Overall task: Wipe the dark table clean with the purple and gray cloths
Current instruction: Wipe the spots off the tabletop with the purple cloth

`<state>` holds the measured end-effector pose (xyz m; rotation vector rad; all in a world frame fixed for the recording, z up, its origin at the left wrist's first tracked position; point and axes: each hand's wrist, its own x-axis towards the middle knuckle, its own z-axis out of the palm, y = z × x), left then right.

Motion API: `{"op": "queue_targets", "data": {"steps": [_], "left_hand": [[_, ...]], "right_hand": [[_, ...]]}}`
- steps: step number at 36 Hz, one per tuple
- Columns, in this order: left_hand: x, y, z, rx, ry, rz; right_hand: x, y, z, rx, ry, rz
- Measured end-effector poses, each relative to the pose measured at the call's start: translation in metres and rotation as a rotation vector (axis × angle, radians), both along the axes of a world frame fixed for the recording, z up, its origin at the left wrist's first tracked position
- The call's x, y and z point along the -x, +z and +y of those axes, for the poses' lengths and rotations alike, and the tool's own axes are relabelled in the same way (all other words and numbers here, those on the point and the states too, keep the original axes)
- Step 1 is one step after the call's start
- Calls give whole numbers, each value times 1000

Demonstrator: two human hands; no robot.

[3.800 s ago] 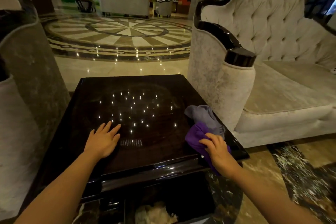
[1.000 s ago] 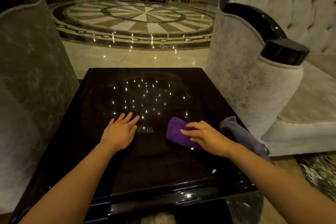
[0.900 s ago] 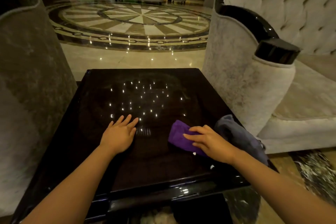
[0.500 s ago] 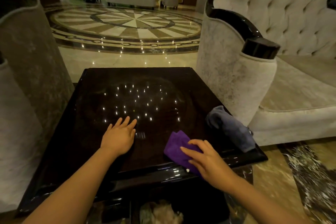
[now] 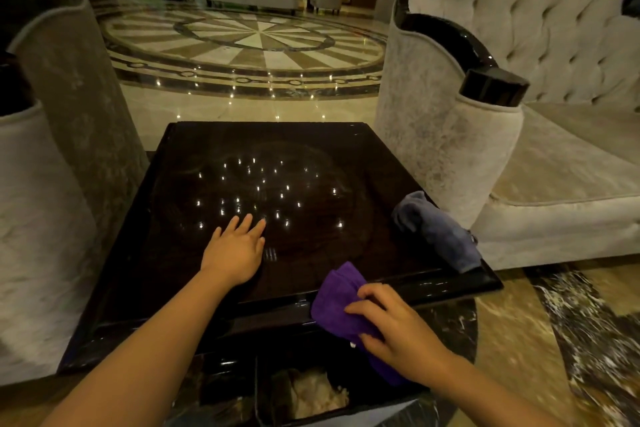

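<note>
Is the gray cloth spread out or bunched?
Bunched. The gray cloth lies crumpled in a long heap along the dark table's right edge, untouched by either hand.

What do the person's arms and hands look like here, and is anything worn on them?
Both forearms are bare as far as the frame shows: no sleeves, gloves, watch or bracelet in view. The left hand and the right hand show no rings that I can make out, though the light is dim. Fingernails look short and unpainted. Upper arms fall outside the view, so any sleeve above cannot be told.
</note>
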<state>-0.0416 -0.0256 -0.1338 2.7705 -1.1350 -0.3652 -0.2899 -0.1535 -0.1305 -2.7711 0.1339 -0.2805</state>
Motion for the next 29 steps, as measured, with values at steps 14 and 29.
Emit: {"op": "queue_targets", "data": {"steps": [14, 29], "left_hand": [[-24, 2, -8, 66, 18, -61], [-80, -5, -39, 1, 60, -47]], "right_hand": [[-60, 53, -45, -3, -198, -250], [-170, 77, -183, 6, -494, -199]]}}
